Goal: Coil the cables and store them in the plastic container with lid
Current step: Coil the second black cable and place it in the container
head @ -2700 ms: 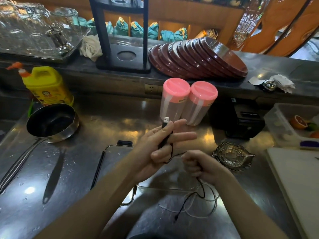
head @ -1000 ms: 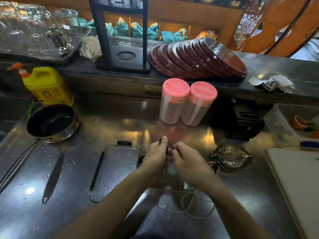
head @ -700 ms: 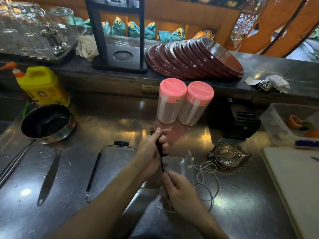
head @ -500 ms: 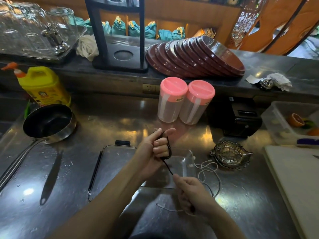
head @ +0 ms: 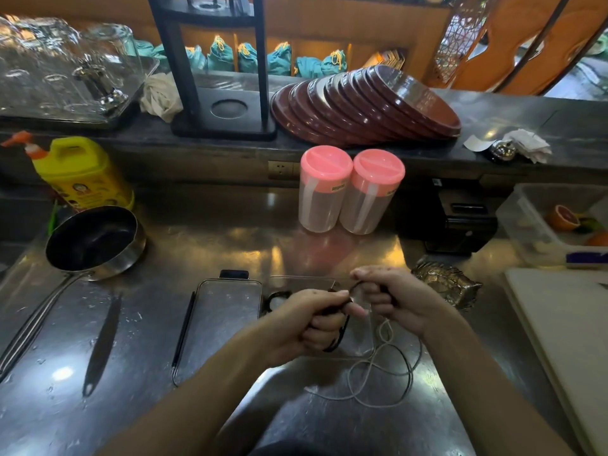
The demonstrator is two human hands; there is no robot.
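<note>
Black cable (head: 340, 335) gripped by left hand (head: 309, 320) and right hand (head: 391, 297), both curled round it, above clear container (head: 297, 281), white cable (head: 378, 373) loose on steel counter (head: 230, 245).

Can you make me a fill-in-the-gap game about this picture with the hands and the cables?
1. Both hands hold the ____ cable.
2. The two jars have ____ lids.
3. The white cable lies loose on the ____.
4. The soap bottle behind the pan is ____.

Missing words: black; pink; counter; yellow
</note>
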